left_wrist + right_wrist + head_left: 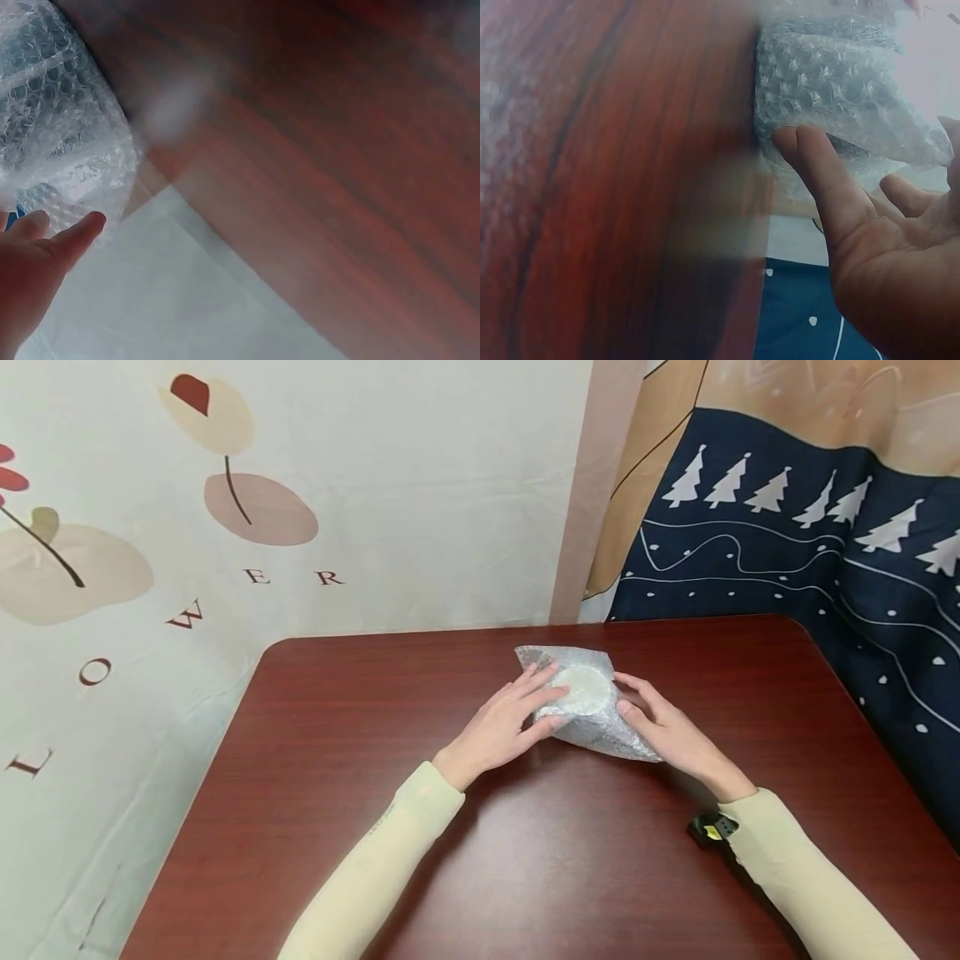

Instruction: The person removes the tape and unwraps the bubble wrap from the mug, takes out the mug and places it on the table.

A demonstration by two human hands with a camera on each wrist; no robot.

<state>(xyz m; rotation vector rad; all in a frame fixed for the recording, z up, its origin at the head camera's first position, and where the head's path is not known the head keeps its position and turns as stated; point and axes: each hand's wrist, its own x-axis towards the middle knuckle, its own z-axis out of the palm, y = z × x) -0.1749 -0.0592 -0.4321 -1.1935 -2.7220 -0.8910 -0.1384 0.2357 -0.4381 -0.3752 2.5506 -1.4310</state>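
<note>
A: Where is the bundle?

B: The bubble-wrapped bundle (602, 732) lies near the far edge of the counter (360, 718), a little right of its middle, with a hand on each side.

A: Is either grip clenched?

B: No. The left hand (504, 724) has its fingers stretched and spread over the bundle's left side. The right hand (678, 739) is loosely extended at the other side, its thumb against the wrap and its fingers reaching along the edge. Neither grip closes round it; how hard they press, I cannot tell.

A: Why hold it that way?

B: Probably to steady it from both sides: the wrap looks soft and slack, and spread fingers would spare what is inside. The plastic gathers into loose corners, likely because it is larger than its contents.

A: Count things for me.

B: One bundle, with one pale round shape (588, 689) showing through; what that is, I cannot make out. Two hands, two pale yellow sleeves (375, 860). One small black device (703, 832) beside the right cuff. Behind, one dark blue cloth (697, 556) shows seven white trees, the last cut off.
</note>
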